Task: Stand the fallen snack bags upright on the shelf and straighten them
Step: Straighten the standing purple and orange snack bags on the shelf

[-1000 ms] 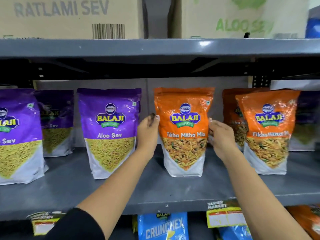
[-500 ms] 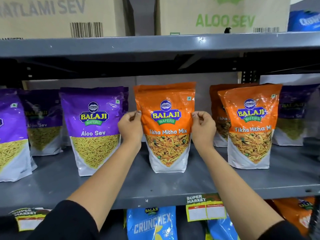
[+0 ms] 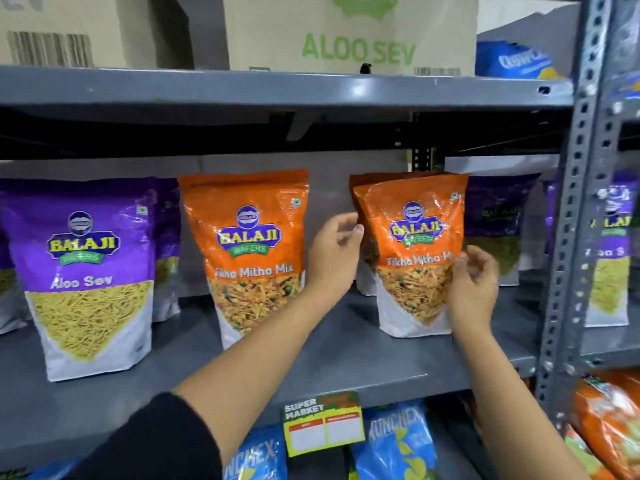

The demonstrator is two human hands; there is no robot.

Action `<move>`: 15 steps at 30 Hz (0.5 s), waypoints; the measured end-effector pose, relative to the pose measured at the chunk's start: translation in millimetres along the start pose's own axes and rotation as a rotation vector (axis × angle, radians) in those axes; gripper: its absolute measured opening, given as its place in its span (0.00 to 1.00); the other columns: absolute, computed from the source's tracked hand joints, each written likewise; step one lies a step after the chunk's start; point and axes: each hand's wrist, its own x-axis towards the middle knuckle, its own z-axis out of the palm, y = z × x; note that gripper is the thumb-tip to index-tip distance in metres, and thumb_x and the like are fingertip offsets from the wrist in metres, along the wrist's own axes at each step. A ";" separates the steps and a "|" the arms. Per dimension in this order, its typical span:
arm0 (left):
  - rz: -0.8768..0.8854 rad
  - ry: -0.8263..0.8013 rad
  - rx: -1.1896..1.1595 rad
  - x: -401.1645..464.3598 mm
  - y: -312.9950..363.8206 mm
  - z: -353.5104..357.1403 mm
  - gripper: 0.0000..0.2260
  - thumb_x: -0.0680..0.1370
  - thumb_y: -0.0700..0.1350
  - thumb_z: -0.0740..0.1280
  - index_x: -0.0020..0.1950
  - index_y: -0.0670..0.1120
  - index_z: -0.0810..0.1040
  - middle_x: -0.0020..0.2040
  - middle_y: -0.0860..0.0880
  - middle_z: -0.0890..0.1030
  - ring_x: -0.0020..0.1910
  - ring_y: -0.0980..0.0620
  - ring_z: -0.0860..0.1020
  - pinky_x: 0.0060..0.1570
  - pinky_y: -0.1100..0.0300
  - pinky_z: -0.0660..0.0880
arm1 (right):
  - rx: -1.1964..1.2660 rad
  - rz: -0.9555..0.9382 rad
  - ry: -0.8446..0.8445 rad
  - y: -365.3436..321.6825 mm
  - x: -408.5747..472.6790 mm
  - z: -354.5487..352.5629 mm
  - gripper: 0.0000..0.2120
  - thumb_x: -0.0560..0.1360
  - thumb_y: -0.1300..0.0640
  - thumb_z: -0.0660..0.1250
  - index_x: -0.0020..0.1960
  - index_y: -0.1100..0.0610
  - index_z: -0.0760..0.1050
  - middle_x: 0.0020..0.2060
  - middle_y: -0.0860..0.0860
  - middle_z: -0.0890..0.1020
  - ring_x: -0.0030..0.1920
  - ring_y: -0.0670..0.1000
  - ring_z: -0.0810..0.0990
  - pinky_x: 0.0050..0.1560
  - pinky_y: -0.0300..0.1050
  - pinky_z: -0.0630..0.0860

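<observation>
Head view: a grey shelf [image 3: 346, 351] runs across the middle of the frame with snack bags standing on it. At right of centre stands an orange bag [image 3: 412, 258], upright, with a second orange bag [image 3: 367, 251] just behind it. The left hand [image 3: 334, 254] is at that bag's left edge, fingers half curled and open; whether they touch the bag is unclear. The right hand [image 3: 472, 289] is at the bag's lower right edge, fingers loosely curled and blurred, overlapping its corner; a firm grip cannot be told. Left of the hands another orange bag [image 3: 249, 258] stands upright, and at left a purple bag [image 3: 86, 278] also stands. More purple bags [image 3: 495, 230] sit at right, behind. A price tag [image 3: 323, 424] hangs on the shelf's front edge. Cartons [image 3: 349, 32] rest on the shelf above.
</observation>
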 end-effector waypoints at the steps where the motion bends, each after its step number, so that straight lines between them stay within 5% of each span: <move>1: -0.072 0.013 -0.019 8.1 -0.7 11.2 0.12 0.80 0.46 0.64 0.63 0.46 0.78 0.49 0.60 0.77 0.45 0.66 0.75 0.44 0.74 0.70 | -0.002 0.112 -0.033 12.5 9.7 -8.1 0.11 0.81 0.58 0.61 0.61 0.59 0.74 0.47 0.49 0.77 0.45 0.46 0.76 0.41 0.29 0.71; 5: -0.300 0.098 -0.173 42.6 4.9 33.3 0.08 0.81 0.49 0.63 0.49 0.48 0.79 0.48 0.51 0.81 0.50 0.50 0.80 0.52 0.57 0.76 | -0.147 0.380 -0.275 50.9 31.4 -28.2 0.13 0.81 0.60 0.58 0.49 0.54 0.81 0.42 0.51 0.83 0.47 0.54 0.79 0.40 0.43 0.73; 7: -0.324 0.111 -0.194 56.8 5.7 35.1 0.07 0.81 0.47 0.63 0.45 0.51 0.78 0.47 0.50 0.82 0.52 0.48 0.81 0.58 0.51 0.78 | -0.149 0.421 -0.285 51.3 34.4 -31.8 0.12 0.79 0.61 0.60 0.51 0.60 0.83 0.44 0.55 0.85 0.43 0.52 0.80 0.40 0.42 0.74; 10: -0.299 0.145 -0.195 68.1 4.2 34.3 0.06 0.80 0.47 0.64 0.44 0.52 0.79 0.51 0.48 0.84 0.53 0.47 0.82 0.60 0.46 0.78 | -0.058 0.490 -0.251 44.9 36.2 -32.6 0.10 0.78 0.59 0.64 0.41 0.57 0.82 0.35 0.49 0.81 0.35 0.47 0.77 0.35 0.39 0.72; 15: -0.238 0.187 -0.196 61.7 9.4 36.0 0.08 0.80 0.50 0.64 0.42 0.52 0.78 0.45 0.51 0.83 0.49 0.51 0.82 0.54 0.54 0.79 | 0.015 0.486 -0.260 48.2 37.3 -37.1 0.10 0.79 0.65 0.65 0.58 0.65 0.81 0.50 0.55 0.84 0.47 0.50 0.82 0.54 0.46 0.78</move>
